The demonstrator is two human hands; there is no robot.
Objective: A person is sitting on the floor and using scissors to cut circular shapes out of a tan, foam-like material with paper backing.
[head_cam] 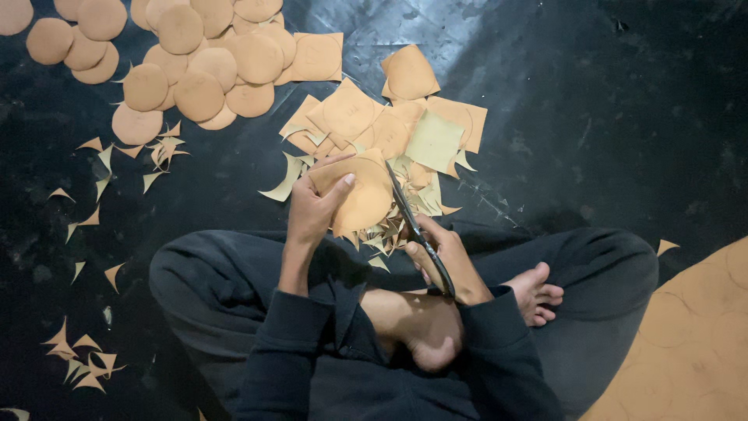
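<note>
Because the disc (360, 196) is pinched in the left hand (315, 209) just beside the scissors (417, 230), gripped by the right hand (444, 257) above the lap, the left fingers (343, 185) could be nicked, or the edge cut crooked.

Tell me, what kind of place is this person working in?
Probably an informal floor workshop, perhaps at home. The person sits cross-legged and barefoot on a dark floor, the right hand working scissors around a tan piece held in the left hand. Cut discs, squares and trimmings lie around.
</note>
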